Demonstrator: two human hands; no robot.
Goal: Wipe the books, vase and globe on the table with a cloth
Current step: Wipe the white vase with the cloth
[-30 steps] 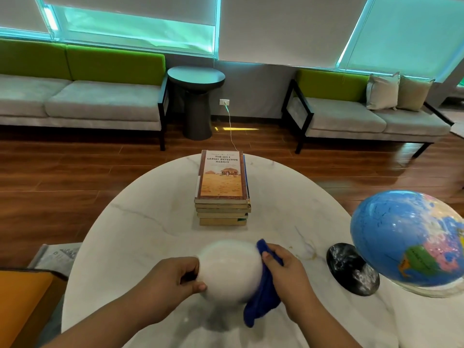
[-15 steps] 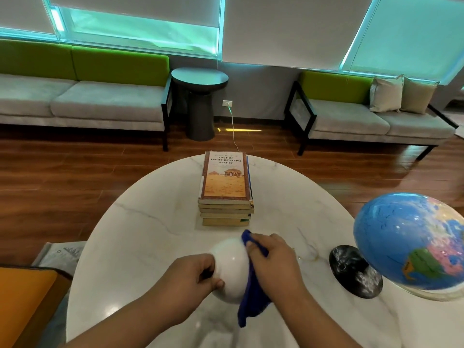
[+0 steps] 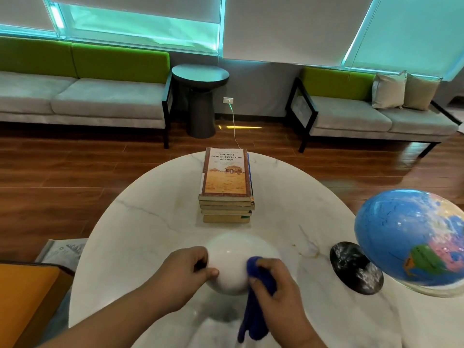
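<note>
A round white vase (image 3: 234,262) is lifted over the near part of the white marble table (image 3: 140,229). My left hand (image 3: 187,271) grips its left side, fingers curled at the opening. My right hand (image 3: 272,285) holds a dark blue cloth (image 3: 253,307) against the vase's right side; the cloth's tail hangs down. A stack of several books (image 3: 227,187) lies further back at the table's middle. A blue globe (image 3: 411,237) sits at the right on a clear stand.
A black marbled disc (image 3: 355,268) lies on the table beside the globe. An orange chair seat (image 3: 22,300) is at the near left. Grey-and-green sofas (image 3: 100,96) and a dark round side table (image 3: 200,96) stand on the wooden floor beyond.
My right hand with the cloth has slid across the vase's right side, up over the top and back down. The vase turned slightly in my left hand.
</note>
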